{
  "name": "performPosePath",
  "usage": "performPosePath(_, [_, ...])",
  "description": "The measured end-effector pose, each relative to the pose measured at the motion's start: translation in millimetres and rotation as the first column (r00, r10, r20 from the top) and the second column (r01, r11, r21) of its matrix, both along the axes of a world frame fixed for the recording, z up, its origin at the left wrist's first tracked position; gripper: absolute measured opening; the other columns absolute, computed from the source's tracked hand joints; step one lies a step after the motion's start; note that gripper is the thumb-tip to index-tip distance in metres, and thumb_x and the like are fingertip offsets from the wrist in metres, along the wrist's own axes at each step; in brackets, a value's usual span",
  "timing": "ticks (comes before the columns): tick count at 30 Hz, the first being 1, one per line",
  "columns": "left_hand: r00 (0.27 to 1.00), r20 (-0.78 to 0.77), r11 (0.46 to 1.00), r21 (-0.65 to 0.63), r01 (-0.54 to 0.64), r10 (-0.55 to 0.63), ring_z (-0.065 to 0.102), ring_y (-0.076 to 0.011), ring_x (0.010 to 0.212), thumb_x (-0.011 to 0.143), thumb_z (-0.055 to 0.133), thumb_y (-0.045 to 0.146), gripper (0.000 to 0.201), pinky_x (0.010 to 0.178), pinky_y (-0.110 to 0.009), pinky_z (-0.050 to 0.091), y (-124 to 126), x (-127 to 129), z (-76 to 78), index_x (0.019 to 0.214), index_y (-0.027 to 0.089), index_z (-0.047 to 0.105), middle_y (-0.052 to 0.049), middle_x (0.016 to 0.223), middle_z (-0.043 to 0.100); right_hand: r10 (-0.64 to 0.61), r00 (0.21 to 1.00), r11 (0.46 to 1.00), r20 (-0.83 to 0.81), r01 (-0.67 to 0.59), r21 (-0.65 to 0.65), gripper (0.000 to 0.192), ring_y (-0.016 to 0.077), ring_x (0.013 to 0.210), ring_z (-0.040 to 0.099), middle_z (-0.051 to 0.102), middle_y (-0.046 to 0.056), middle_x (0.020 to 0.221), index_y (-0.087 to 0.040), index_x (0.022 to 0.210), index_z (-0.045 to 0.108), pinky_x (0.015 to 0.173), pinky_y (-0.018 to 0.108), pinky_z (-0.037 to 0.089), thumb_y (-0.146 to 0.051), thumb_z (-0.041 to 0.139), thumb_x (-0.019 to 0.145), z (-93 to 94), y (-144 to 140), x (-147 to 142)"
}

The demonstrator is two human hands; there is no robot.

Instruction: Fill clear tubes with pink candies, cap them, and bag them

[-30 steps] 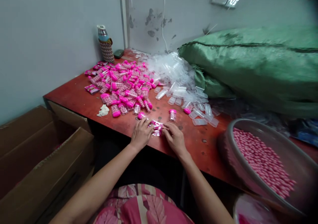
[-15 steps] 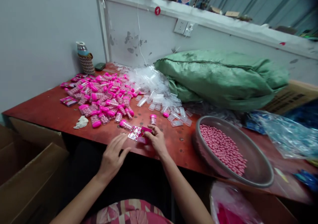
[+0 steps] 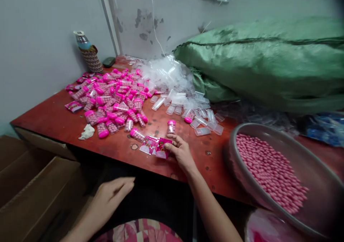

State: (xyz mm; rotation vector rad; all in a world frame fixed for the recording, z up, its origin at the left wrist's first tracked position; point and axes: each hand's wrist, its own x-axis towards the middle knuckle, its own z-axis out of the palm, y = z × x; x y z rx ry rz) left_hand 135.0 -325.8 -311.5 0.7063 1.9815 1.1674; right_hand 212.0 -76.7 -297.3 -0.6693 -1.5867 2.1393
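Left of basin (image 3: 317, 179): many filled bottles (image 3: 120, 107), unfilled containers (image 3: 178, 99) remaining; pinching sachet (image 3: 161, 149) in right hand (image 3: 182, 153), extending fingers of left hand (image 3: 109, 195)

A table (image 3: 118, 147) is viewed at close range by a single camera worn on the head, pointed forward and down from above the lap (image 3: 142, 232). The left hand (image 3: 109, 197) is framed low, the right hand (image 3: 181, 152) and packets (image 3: 161, 149) near the middle. The wall (image 3: 182, 20) is caught behind; a carton (image 3: 40, 195) is cropped at left, a bag (image 3: 258, 63) and basin (image 3: 314, 174) at right.
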Motion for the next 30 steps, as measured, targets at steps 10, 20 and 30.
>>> performPosePath(10, [0.748,0.663,0.933,0.286,-0.221,-0.026,0.059,-0.0138,0.068,0.065,0.068,0.032,0.021,0.069,-0.031,0.052,141,-12,8.9,0.068,0.012,0.064,-0.003,0.069,0.061,0.14,0.983,0.955,0.119,-0.166,0.247,0.034,0.0089,0.053,0.051,0.056,-0.005,0.063,-0.018,0.096,0.054,0.051,0.019,0.039,-0.031,0.067,0.067,13.9,15,-1])
performPosePath(20, [0.721,0.692,0.926,0.252,-0.281,0.031,0.06,-0.0147,0.058,0.062,0.07,0.033,0.025,0.062,-0.027,0.051,111,-13,2.3,0.057,0.009,0.062,-0.005,0.058,0.062,-0.459,0.802,-0.001,0.383,-0.431,0.902,0.037,0.0233,0.103,0.048,0.055,0.012,0.113,-0.015,0.108,0.056,0.086,0.033,0.036,-0.005,0.037,0.078,27.2,122,-19])
performPosePath(30, [0.632,0.753,0.858,0.19,-0.478,0.185,0.061,-0.0147,0.059,0.058,0.074,0.028,0.022,0.058,-0.024,0.051,68,-42,9.3,0.06,0.009,0.064,-0.006,0.061,0.065,-0.351,0.714,-0.157,0.605,-0.682,0.714,0.028,0.0193,0.087,0.05,0.056,0.011,0.099,-0.016,0.104,0.057,0.076,0.027,0.035,-0.021,0.05,0.077,28.6,164,-37])
